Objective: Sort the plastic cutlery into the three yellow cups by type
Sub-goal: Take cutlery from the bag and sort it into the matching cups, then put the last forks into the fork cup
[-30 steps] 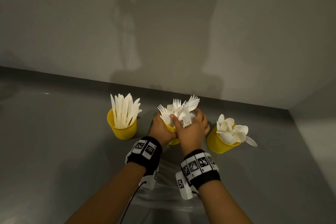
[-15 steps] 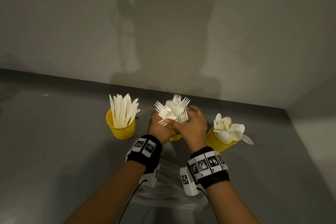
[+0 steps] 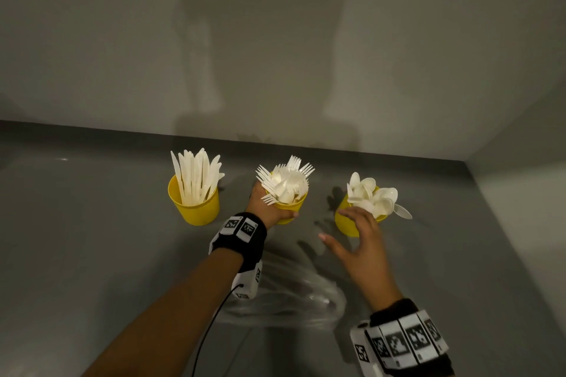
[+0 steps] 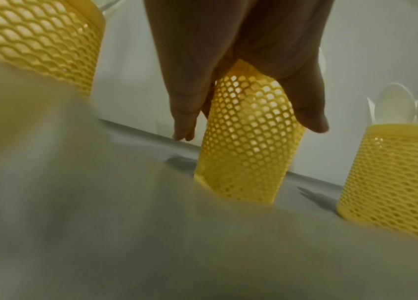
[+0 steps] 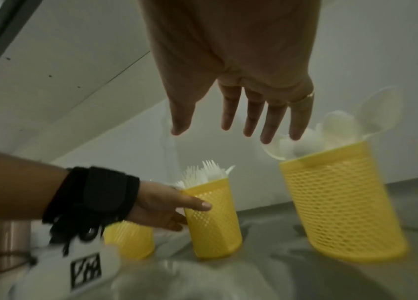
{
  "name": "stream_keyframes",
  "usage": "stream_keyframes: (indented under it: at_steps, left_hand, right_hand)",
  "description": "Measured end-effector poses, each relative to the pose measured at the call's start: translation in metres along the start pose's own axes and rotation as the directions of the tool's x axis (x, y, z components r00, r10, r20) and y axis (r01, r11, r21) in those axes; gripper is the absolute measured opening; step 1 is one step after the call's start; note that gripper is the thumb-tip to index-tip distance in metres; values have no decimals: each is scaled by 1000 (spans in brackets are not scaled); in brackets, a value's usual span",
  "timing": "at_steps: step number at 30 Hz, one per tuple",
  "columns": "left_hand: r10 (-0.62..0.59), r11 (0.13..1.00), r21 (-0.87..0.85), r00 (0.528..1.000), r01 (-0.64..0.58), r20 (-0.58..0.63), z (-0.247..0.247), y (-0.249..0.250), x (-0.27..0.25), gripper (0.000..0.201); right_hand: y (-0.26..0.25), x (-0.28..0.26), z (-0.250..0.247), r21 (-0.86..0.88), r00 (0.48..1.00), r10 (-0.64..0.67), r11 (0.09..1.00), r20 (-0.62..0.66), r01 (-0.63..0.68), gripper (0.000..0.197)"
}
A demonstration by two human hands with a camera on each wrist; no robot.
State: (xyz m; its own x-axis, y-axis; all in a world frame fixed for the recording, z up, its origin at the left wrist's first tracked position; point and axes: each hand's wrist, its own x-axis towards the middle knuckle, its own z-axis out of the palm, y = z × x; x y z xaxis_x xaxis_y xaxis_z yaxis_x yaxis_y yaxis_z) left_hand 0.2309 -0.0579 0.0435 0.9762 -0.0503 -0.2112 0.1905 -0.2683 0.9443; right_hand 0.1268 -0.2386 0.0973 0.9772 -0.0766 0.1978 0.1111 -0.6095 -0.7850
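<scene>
Three yellow mesh cups stand in a row on the grey table. The left cup holds white knives. The middle cup is packed with white forks, and my left hand grips its side, thumb on the near wall. The right cup holds white spoons. My right hand hovers open with spread fingers just in front of the spoon cup, holding nothing.
A crumpled clear plastic bag lies on the table between my forearms. The wall runs close behind the cups and meets a side wall at the right. Bare grey tabletop stretches to the left.
My right hand has let go of the forks and pulled back to the right, near the spoon cup. The left hand still grips the fork cup.
</scene>
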Motion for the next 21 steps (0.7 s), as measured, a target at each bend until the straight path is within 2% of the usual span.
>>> stream_keyframes:
  at_steps: [2,3,4,6,8,10,14,17,18,21]
  left_hand:
    - [-22,998,63,1000,22,-1,-3,-9,3,120]
    - [-50,995,81,999,50,-2,-8,-4,-3,128]
    - [-90,991,95,996,90,-5,-14,3,-12,127]
    - [-156,975,155,988,156,-13,-28,15,-30,106]
    - [-176,963,207,984,174,-12,-46,14,-46,94]
    - [-179,968,180,984,172,22,-64,10,-68,91]
    - [-167,984,52,986,168,-15,-97,-8,-119,58]
    - [-173,982,72,985,173,-1,-118,-35,-158,39]
    - [-188,980,70,982,187,1,-123,-45,-171,36]
    - [-207,969,139,978,206,-4,-134,-74,-212,29]
  right_hand:
    - [8,-23,-6,26,999,5,1000,49,-7,64]
    - [11,-33,-7,46,997,16,999,71,-19,64]
    - [12,-43,-6,59,995,22,998,94,-28,65]
    - [13,-58,2,-16,987,33,999,155,-31,81]
    - [8,-67,15,-278,957,59,960,284,23,110]
    - [4,-72,35,-481,912,90,868,400,125,126]
    - [11,-74,80,-521,860,73,820,506,237,116]
    - [15,-79,97,-562,816,151,792,558,238,100]
    - [15,-82,99,-569,812,154,784,564,247,95]
    - [18,-91,98,-547,860,101,807,500,223,83]
